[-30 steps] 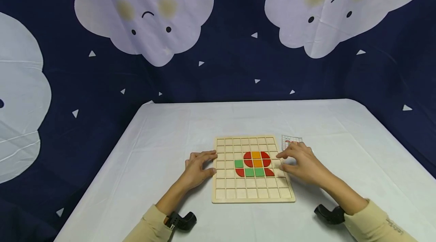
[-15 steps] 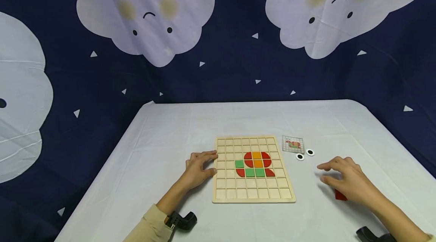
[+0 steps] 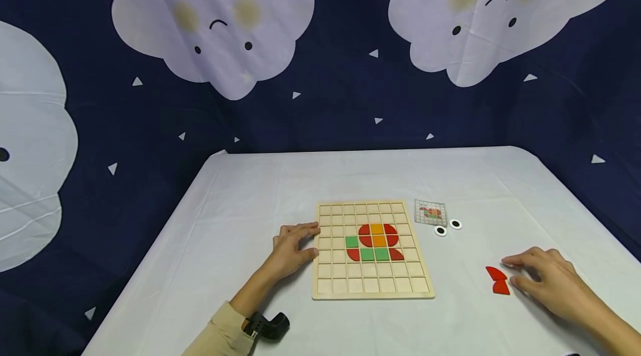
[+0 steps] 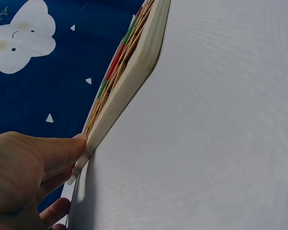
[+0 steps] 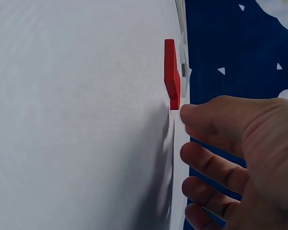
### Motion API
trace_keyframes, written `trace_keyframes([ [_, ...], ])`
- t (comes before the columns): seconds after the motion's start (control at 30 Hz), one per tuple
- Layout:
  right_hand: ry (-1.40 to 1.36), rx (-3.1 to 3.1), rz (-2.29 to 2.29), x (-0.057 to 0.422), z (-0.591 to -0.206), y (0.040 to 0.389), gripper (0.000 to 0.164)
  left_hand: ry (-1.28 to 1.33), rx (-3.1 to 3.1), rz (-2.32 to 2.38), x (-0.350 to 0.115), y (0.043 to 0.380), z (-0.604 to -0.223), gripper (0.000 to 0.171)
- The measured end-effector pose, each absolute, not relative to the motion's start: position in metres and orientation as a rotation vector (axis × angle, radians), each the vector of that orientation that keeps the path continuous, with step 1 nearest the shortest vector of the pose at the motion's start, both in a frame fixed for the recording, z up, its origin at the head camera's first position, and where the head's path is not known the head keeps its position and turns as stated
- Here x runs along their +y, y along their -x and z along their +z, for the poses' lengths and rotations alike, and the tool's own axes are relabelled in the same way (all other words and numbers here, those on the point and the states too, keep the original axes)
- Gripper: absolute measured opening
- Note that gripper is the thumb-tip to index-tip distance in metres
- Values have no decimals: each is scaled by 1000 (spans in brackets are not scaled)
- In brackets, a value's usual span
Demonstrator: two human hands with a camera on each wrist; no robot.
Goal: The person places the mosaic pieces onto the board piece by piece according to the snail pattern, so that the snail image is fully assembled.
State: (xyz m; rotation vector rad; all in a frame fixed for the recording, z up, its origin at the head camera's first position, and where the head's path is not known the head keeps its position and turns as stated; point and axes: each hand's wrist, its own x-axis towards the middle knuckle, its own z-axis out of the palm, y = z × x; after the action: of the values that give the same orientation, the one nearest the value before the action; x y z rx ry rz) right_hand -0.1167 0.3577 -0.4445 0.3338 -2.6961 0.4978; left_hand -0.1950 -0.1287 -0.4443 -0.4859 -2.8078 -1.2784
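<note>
A light wooden grid board [image 3: 340, 286] lies on the white table with red, orange and green pieces set in its cells. At its left edge, my left hand [image 3: 290, 250] touches the rim with thumb and fingertips, also seen in the left wrist view, where the thumb of the hand [image 4: 19, 167] lies against the board's side [image 4: 120, 91]. Two red quarter-round pieces [image 3: 501, 287] lie together at the right. Beside them is my right hand [image 3: 556, 283], fingers loosely bent and holding nothing. In the right wrist view its thumb tip comes close to a red piece [image 5: 171, 67].
A small clear card [image 3: 430, 213] printed with a grid and a coloured picture lies right of the board's far corner. Two round white pieces with black centres, the eye pieces [image 3: 440, 231], lie beside it. A dark cloth with clouds [image 3: 320, 117] hangs behind the table.
My right hand has moved from the board's right edge out to the right and toward me, uncovering the card, the eye pieces and the red pieces. My left hand has stayed at the board.
</note>
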Motion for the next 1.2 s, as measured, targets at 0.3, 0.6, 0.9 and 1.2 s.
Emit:
trace_keyframes([
  [0.3, -391, -2681, 495, 354, -448, 117, 34, 487, -2810, -1284, -129, 196, -445, 47],
  [0.6, -454, -2629, 502, 346, -448, 122, 35, 494, -2809, -1272, -129, 196, -445, 46],
  [0.9, -487, -2596, 516, 343, -448, 125, 33, 491, -2809, -1282, -129, 195, -445, 46],
  [1.2, -381, -2728, 553, 321, -433, 135, 27, 507, -2801, -1269, -130, 196, -446, 46],
])
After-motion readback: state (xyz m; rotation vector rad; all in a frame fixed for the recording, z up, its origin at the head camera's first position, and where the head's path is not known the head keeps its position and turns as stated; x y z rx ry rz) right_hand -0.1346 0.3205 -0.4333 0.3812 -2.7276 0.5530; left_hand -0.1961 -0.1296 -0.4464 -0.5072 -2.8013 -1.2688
